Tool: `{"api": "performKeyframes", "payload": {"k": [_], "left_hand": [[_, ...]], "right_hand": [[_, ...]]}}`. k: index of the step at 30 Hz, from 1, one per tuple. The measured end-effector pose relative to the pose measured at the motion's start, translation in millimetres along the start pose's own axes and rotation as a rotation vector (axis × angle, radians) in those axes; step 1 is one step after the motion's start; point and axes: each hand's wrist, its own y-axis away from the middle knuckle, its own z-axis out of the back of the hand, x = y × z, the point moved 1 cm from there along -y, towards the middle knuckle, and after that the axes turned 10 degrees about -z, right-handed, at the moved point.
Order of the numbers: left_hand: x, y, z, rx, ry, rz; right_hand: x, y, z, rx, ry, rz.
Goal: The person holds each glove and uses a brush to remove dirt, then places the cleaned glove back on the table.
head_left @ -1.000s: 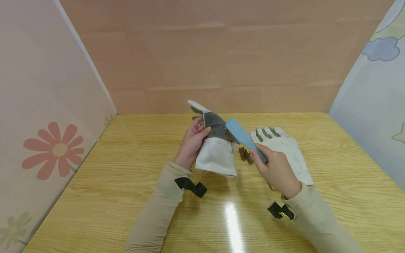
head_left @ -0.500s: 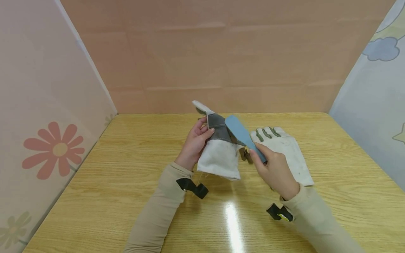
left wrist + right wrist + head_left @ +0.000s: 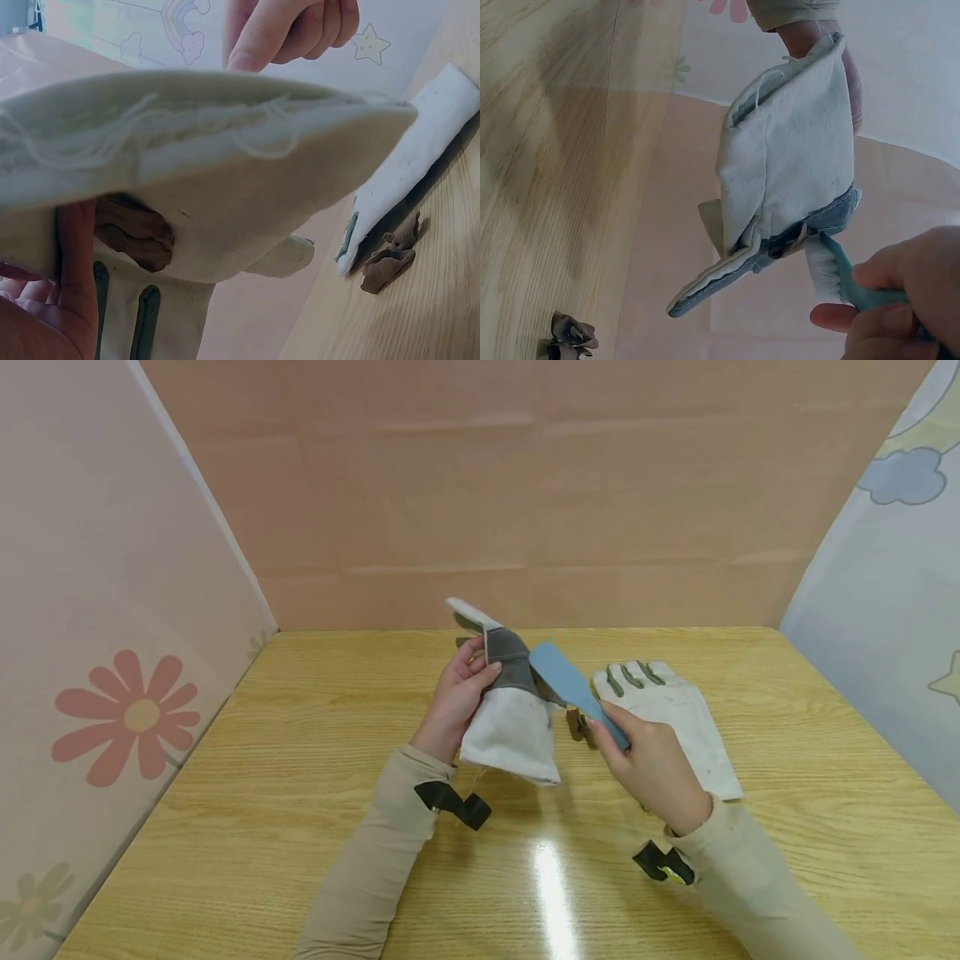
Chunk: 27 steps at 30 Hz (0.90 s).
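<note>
My left hand (image 3: pixel 450 702) grips a white and grey work glove (image 3: pixel 510 735) above the table, thumb on its grey palm and its open cuff hanging toward me. In my right hand (image 3: pixel 660 768) is a blue scrub brush (image 3: pixel 564 677), held by the handle. Its white bristles (image 3: pixel 823 271) meet the grey palm side near the glove's thumb, as the right wrist view shows. A brown, clay-like clump (image 3: pixel 135 234) shows by the glove in the left wrist view, close to my left fingers.
A second white glove (image 3: pixel 693 718) with green finger trim lies flat on the wooden table (image 3: pixel 262 777), partly behind my right hand. Brown crumpled clumps (image 3: pixel 576 724) sit between the two gloves. A peach back wall (image 3: pixel 480 485) and patterned side walls enclose the table.
The held glove has shifted slightly right and then back left. The brush has stroked a little along the glove's edge, ending slightly left of where it was.
</note>
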Motion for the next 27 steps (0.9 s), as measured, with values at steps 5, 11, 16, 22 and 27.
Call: {"api": "performKeyframes", "payload": {"k": [5,11,16,22,27], "left_hand": [[-2.9,-0.1,0.5,-0.007,-0.003,-0.01],[-5.3,0.0,1.2,-0.014,0.012,0.005],[-4.8,0.4,1.1,-0.011,0.069,0.038],[-3.9,1.6,-1.2,0.013,0.074,0.046],[-3.3,2.1,-3.8,0.034,0.062,0.052]], "right_hand": [[-0.2,0.2,1.9,0.018,0.036,-0.002],[-1.0,-0.4,5.0,0.025,0.042,-0.02],[0.3,-1.2,7.0,-0.022,-0.001,-0.046],[0.9,-1.3,5.0,-0.065,-0.053,-0.048],[2.3,0.7,4.0,0.063,-0.09,-0.092]]}}
